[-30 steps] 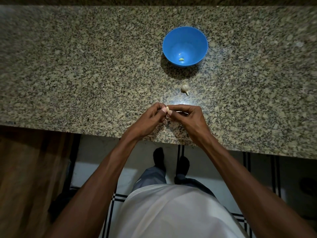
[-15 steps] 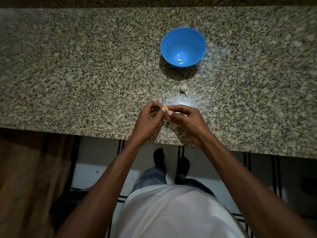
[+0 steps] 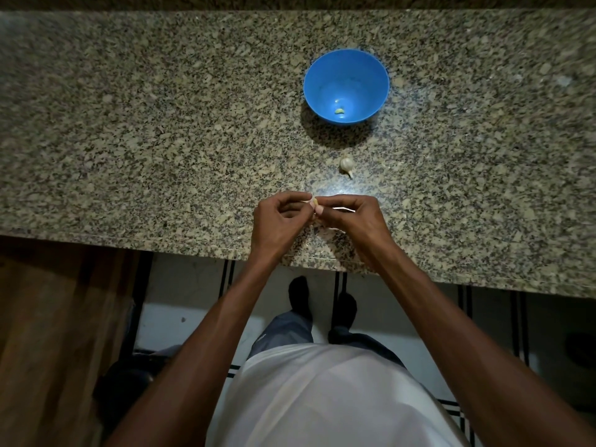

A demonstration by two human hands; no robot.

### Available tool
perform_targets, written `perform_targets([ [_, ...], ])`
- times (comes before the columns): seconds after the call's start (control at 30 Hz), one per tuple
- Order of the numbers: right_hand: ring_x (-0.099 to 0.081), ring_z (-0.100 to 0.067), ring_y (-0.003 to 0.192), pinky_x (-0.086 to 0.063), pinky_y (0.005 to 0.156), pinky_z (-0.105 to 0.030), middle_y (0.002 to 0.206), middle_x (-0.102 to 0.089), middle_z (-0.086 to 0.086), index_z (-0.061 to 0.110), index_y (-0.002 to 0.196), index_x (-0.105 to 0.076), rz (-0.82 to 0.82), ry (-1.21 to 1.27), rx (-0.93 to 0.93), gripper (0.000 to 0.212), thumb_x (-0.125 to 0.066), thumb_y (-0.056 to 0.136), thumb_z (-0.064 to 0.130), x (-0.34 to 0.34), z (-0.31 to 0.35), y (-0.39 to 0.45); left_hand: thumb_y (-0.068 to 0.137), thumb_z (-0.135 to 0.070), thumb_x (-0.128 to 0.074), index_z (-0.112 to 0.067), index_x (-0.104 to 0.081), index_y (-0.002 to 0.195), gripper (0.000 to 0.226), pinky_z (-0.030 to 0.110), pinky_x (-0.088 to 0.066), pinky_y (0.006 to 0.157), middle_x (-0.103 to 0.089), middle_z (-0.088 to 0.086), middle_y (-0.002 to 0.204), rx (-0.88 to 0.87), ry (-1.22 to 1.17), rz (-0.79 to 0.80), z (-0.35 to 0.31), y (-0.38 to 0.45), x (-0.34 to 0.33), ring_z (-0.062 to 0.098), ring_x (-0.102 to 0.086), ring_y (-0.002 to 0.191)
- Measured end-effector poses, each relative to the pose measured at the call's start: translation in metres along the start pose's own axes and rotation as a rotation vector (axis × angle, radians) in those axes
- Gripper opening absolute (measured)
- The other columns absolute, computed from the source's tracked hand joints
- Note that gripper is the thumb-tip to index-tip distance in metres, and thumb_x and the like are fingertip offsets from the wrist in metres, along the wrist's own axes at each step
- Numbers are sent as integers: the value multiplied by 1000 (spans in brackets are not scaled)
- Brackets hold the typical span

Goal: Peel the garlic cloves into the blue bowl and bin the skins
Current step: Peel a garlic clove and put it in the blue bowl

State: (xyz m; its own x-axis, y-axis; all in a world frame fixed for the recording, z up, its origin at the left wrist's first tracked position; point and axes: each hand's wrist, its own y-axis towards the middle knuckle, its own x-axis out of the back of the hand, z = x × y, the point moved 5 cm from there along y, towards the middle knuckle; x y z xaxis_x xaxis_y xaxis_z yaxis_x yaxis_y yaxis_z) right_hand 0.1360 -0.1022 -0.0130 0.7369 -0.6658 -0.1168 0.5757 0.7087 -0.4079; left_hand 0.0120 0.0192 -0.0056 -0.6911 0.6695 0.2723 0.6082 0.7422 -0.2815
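A blue bowl [image 3: 346,86] stands on the granite counter [image 3: 161,124] with one peeled clove [image 3: 340,111] in its bottom. Nearer me lies an unpeeled garlic clove [image 3: 346,164] with a short stem. Just above the counter's front edge my left hand [image 3: 280,221] and my right hand [image 3: 350,219] meet fingertip to fingertip, both pinching a small pale garlic clove [image 3: 314,199]. Most of that clove is hidden by my fingers.
The counter's front edge runs just below my hands. Under it are a tiled floor with dark stripes, my feet [image 3: 322,304] and a wooden cabinet side [image 3: 58,333] at the left. No bin is in view.
My hands stay together on the clove with small finger shifts. The left fingers have curled up more. The view has drifted slightly, nothing else moved.
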Motion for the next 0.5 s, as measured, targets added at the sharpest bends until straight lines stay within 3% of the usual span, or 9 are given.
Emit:
perform_targets([
  [0.23,-79,-21,97,-62,96,-44,100,-82,-8,5,109,-82,-21,-72,-1,23,-85,87,11,-2,-5,2,88,-19,-83,-7,-81,108,23,48,-66,79,-81,5,93,2,46,-1,2,3,1,19,-80,85],
  [0.5,-79,-24,97,-63,92,-35,101,-81,-13,0,114,-79,-4,-20,7,28,-83,88,11,-3,0,-2,85,-22,-86,-9,-81,108,26,46,-66,80,-81,4,94,23,62,-11,-2,4,2,16,-79,86],
])
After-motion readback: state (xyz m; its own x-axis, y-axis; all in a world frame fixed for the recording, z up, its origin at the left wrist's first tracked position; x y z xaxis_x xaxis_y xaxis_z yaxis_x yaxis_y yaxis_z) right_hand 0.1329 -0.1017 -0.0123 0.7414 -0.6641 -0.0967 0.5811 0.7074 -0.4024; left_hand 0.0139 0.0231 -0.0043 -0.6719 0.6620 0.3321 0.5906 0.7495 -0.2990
